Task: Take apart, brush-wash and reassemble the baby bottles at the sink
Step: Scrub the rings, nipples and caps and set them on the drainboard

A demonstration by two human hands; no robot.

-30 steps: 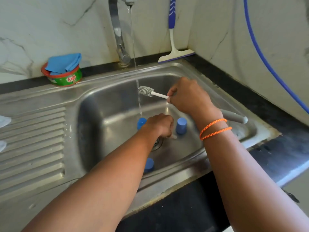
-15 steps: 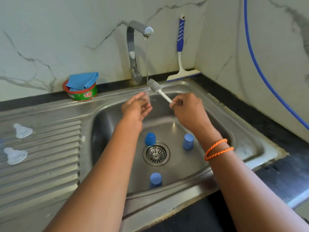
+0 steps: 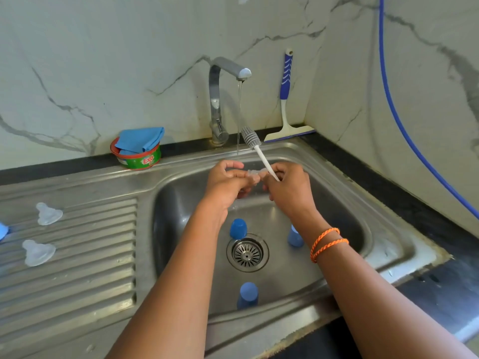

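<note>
Rinsing a clear teat (image 3: pixel 252 173) — pinched between the fingers of the left hand (image 3: pixel 228 181) and right hand (image 3: pixel 287 187), which also grips the brush (image 3: pixel 255 149) — goes best held directly under the tap's stream (image 3: pixel 238 117), turned slowly above the sink (image 3: pixel 337 193).

sink (image 3: pixel 344 177): brushed stainless steel, dull sheen, ribbed drainboard at left edge
tap (image 3: pixel 217 99): polished metal, glossy
teats (image 3: pixel 39 252): translucent soft silicone, matt, two seen on the drainboard
caps (image 3: pixel 238 228): blue plastic, smooth, three seen in the basin
brush (image 3: pixel 251 138): grey flexible ribbed bristles, white plastic stem
cloth (image 3: pixel 140 139): blue fabric, matt
wall (image 3: pixel 103 60): marble-look, smooth, veined
worktop (image 3: pixel 388 193): dark stone-look, matt at right edge
</note>
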